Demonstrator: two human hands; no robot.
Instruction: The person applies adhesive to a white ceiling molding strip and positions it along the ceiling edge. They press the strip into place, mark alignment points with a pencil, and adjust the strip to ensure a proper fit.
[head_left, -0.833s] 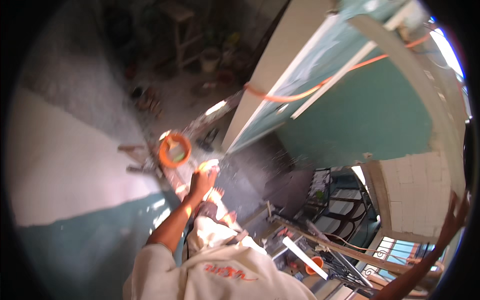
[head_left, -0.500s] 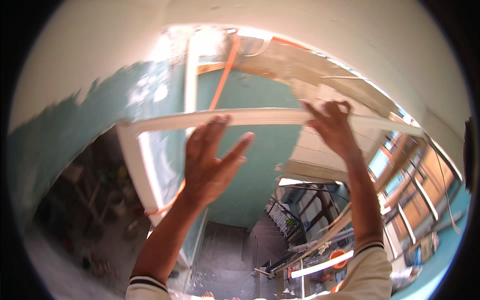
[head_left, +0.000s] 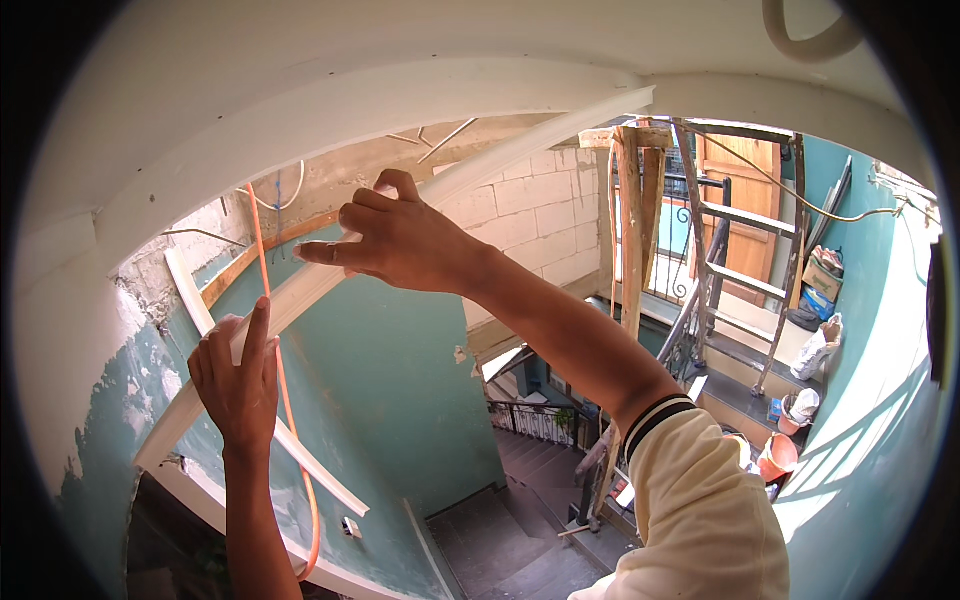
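Observation:
A long white moulding strip (head_left: 540, 140) slants across the view, from low on the left up to the ceiling edge at the upper right. My left hand (head_left: 236, 385) is closed around its lower part, with the index finger pointing up. Farther up the strip, my right hand (head_left: 408, 240) grips it from above with bent fingers; the thumb side points left. Parts of the strip lie hidden behind both hands. Behind it hangs an orange hose (head_left: 285, 385), close to my left hand. Another thin white strip (head_left: 318, 470) stands at a slant against the green wall.
Dark stairs (head_left: 525, 480) drop away below, beside a green wall (head_left: 380, 380). On the right are a ladder (head_left: 745, 290), a wooden post (head_left: 628, 230), a wooden door (head_left: 740, 200) and an orange bucket (head_left: 777, 456). The white ceiling edge (head_left: 480, 80) curves overhead.
The view has turned toward the stairs and ladder. My hands, earlier spread at a level white strip, now grip the slanting one; the right arm reaches across to the left.

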